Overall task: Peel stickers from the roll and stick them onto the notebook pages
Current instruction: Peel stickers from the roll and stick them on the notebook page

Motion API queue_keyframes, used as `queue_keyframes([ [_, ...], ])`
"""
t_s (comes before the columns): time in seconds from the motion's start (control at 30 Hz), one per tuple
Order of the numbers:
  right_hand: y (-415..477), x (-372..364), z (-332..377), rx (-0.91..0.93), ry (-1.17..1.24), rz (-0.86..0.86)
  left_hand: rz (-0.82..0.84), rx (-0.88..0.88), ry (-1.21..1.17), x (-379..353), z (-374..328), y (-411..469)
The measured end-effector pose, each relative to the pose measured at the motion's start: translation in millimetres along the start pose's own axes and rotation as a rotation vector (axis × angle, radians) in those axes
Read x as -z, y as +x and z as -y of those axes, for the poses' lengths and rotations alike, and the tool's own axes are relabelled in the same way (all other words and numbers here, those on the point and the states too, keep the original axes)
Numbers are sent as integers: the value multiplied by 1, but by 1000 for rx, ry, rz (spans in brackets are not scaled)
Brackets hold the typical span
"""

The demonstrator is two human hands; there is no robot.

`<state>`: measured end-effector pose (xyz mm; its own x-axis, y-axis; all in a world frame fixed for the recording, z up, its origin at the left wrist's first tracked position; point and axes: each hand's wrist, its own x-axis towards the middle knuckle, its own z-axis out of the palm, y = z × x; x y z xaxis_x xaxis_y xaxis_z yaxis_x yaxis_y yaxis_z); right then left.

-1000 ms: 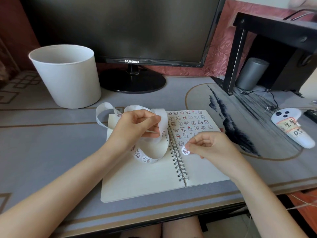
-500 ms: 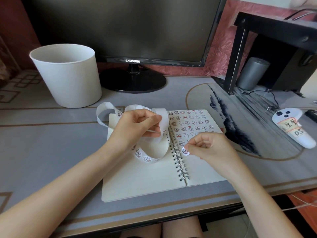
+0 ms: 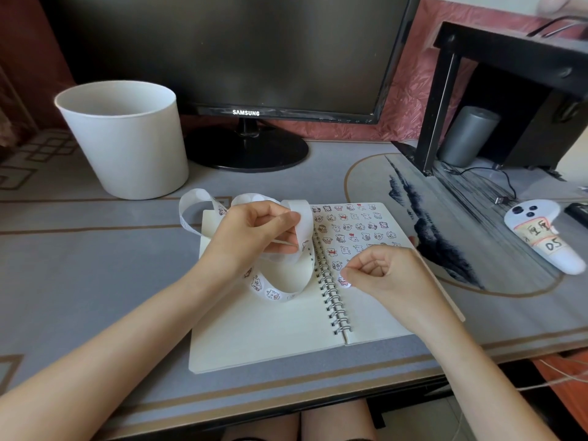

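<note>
on desk, right hand apparently pinches sticker.

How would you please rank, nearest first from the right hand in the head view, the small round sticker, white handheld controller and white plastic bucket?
1. Small round sticker: pinched by right hand.
2. White handheld controller: right side.
3. White plastic bucket: far left.

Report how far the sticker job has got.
Done: rows of stickers fill the top of the right page. In hand: right hand pinches one sticker just below them; left hand holds the strip. Left: the left page has none, and the strip carries more.
</note>
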<state>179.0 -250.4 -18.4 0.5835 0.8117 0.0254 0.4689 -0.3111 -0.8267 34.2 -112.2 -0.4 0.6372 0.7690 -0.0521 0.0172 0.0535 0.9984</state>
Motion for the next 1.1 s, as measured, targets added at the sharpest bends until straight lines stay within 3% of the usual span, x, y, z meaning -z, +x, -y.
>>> queue_keyframes([
  [0.8,2,0,-13,48,9,-56,10,-4,-7,-1,1,0],
  [1.1,3,5,-14,4,62,47,8,-4,10,-1,2,1],
])
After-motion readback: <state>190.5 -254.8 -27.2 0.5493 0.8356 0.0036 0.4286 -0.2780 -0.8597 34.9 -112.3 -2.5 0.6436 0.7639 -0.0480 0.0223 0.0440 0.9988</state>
